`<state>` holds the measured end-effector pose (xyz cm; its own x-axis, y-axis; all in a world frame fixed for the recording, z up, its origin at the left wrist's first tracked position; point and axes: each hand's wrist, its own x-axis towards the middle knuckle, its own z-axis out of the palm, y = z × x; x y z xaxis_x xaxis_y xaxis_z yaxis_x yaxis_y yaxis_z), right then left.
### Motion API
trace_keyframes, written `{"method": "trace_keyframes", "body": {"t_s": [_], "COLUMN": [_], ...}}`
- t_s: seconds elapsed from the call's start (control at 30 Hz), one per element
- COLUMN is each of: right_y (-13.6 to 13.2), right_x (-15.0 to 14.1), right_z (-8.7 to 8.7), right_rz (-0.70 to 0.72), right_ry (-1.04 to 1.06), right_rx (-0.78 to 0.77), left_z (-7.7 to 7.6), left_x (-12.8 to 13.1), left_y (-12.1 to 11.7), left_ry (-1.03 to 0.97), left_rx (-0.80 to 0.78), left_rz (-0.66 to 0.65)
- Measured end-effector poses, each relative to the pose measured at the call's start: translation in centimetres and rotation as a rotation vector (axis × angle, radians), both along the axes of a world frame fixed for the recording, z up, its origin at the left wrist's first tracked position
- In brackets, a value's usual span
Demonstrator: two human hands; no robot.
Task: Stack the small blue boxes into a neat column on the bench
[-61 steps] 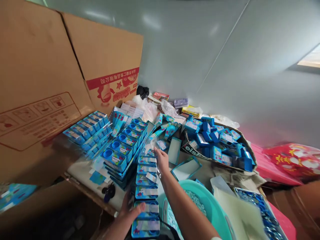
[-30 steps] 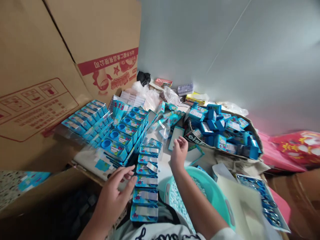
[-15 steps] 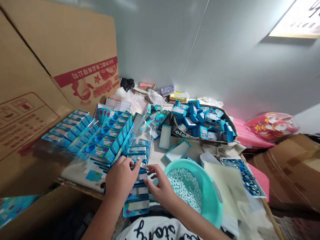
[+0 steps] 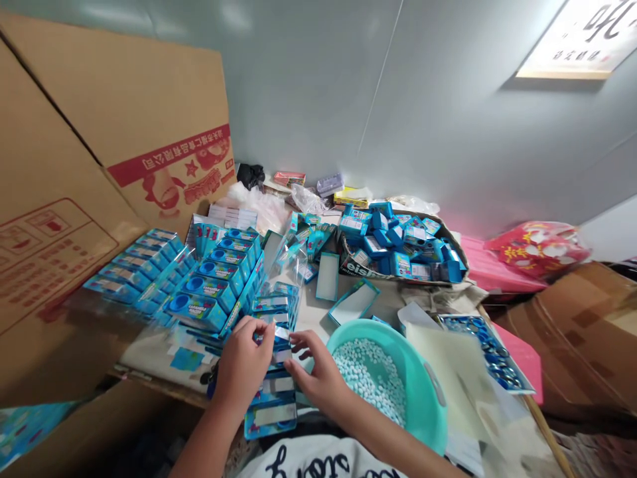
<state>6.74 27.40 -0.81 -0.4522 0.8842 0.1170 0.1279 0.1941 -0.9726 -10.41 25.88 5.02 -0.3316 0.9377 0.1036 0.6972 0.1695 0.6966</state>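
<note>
left hand (image 4: 242,364) and right hand (image 4: 318,373) pinch one small blue cardboard packet (image 4: 280,345) in the packet row (image 4: 271,398); fingers closed on it. a tug could likely scatter neighbouring packets.

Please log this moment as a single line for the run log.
left hand: pinching blue box | right hand: fingertips on same box | box: in row beside teal basin of white pellets

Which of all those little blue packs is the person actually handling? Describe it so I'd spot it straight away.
Start at the round teal basin of white pellets near the bottom. Just left of it a column of flat blue packs runs toward the person. The one meant is the blue pack pinched between the left hand and right hand, the only one fingers touch.
</note>
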Motion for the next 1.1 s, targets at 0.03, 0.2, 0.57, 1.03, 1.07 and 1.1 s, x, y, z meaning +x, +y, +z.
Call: {"method": "trace_keyframes", "body": {"t_s": [0.03,0.2,0.57,1.03,1.07,1.1], "right_y": [0.0,0.0,0.2,0.6,0.6,0.7], "right_x": [-0.1,-0.2,0.0,-1.0,-1.3,-1.5], "right_z": [0.0,0.1,0.9,3.8,3.9,3.9], "right_rz": [-0.004,-0.009,0.117,0.133,0.133,0.125], "right_ry": [0.0,-0.003,-0.137,-0.516,-0.523,-0.531], "right_rx": [-0.001,0.007,0.168,0.662,0.674,0.673], "left_z": [0.1,-0.8,-2.4,-3.5,-3.8,-4.1], "left_x": [0.1,0.1,0.0,-0.7,-0.6,-0.6], "left_y": [-0.2,-1.4,-2.0,-5.3,-6.2,-7.3], "left_ry": [-0.007,0.128,0.166,-0.329,-0.351,-0.375], "left_rx": [0.016,0.028,0.003,0.083,0.091,0.1], "left_rz": [0.012,0.08,0.088,0.247,0.261,0.276]}}
